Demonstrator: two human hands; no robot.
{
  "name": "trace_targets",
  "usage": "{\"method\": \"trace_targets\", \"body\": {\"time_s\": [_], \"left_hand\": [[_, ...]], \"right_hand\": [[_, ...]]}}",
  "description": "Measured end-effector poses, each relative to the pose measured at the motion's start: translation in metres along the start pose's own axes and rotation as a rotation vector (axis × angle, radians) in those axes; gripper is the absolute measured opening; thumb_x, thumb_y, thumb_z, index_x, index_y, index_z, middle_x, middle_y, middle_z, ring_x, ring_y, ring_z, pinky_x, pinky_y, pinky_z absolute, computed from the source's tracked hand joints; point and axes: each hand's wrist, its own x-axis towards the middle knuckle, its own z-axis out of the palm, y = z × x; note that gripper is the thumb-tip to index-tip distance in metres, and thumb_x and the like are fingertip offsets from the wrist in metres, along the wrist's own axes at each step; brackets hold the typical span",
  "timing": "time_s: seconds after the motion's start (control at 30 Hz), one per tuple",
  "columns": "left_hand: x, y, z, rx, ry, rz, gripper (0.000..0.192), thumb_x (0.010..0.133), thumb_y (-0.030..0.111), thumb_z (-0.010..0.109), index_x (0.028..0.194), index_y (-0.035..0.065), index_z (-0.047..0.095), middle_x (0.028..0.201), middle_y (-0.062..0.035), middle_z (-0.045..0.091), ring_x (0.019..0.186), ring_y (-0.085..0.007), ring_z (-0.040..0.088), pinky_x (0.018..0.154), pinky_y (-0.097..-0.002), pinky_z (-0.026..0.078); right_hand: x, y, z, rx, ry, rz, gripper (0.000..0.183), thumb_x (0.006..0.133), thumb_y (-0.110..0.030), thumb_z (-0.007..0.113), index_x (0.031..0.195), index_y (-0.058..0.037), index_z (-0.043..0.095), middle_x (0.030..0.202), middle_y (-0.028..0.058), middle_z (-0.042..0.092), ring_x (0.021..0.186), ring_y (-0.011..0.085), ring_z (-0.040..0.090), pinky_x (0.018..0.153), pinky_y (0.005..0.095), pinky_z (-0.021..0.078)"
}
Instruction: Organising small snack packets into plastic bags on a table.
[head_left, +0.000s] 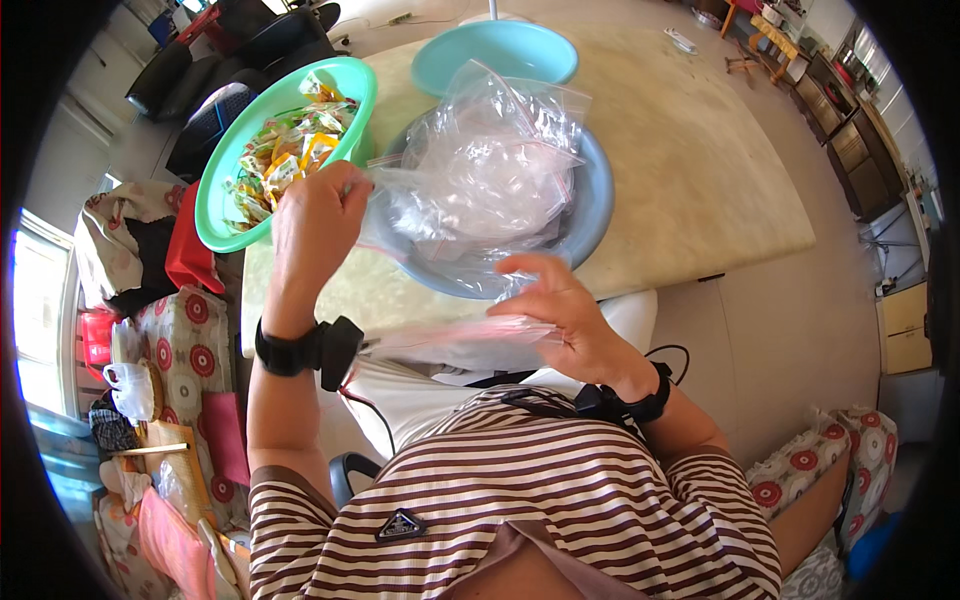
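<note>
My left hand (319, 221) is closed between the green basin and the blue-grey basin, its fingertips pinching the edge of a clear plastic bag (386, 199). A thin stack of clear zip bags with reddish seal strips (465, 334) is gripped in my right hand (566, 322), low in front of my lap and blurred by motion. Beyond that hand, the blue-grey basin (596, 202) is heaped with clear zip-lock bags (487, 172). To its left, the green basin (214, 187) holds several small wrapped packets (285, 169) in yellow, white and green.
Behind the heap stands a light-blue basin (495, 52) on the pale-yellow covered table (675, 172). A red item (191, 240) and patterned fabric seats (184, 330) are at the left. Black chairs (247, 52) stand past the table's far left.
</note>
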Motion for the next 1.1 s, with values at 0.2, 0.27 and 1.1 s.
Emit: {"method": "trace_targets", "body": {"time_s": [0.2, 0.27, 1.1], "left_hand": [[-0.051, 0.033, -0.018, 0.244, -0.120, 0.185, 0.009, 0.075, 0.015, 0.067, 0.080, 0.0079, 0.063, 0.059, -0.0118, 0.059, 0.057, -0.0292, 0.060, 0.053, -0.0386, 0.046], [-0.062, 0.042, -0.026, 0.090, -0.189, 0.230, 0.009, 0.073, 0.010, 0.068, 0.077, 0.0052, 0.062, 0.054, -0.0107, 0.053, 0.048, -0.0244, 0.054, 0.048, -0.0341, 0.041], [-0.078, -0.017, -0.039, -0.010, -0.049, 0.223, 0.016, 0.068, 0.000, 0.067, 0.081, 0.0044, 0.060, 0.076, -0.0091, 0.057, 0.066, -0.0216, 0.057, 0.063, -0.0344, 0.044]], "right_hand": [[0.011, -0.009, 0.008, -0.414, 0.177, -0.220, 0.021, 0.072, -0.008, 0.069, 0.092, -0.0141, 0.067, 0.136, 0.0167, 0.040, 0.131, 0.0389, 0.027, 0.104, 0.0461, 0.0248], [0.013, -0.012, 0.013, -0.470, 0.006, -0.191, 0.019, 0.075, -0.009, 0.067, 0.094, -0.0141, 0.065, 0.137, 0.0184, 0.040, 0.131, 0.0396, 0.030, 0.103, 0.0476, 0.0265], [0.015, 0.013, 0.040, -0.213, -0.119, -0.247, 0.031, 0.071, 0.000, 0.060, 0.102, -0.0052, 0.062, 0.110, 0.0108, 0.061, 0.094, 0.0303, 0.058, 0.080, 0.0387, 0.0457]]}}
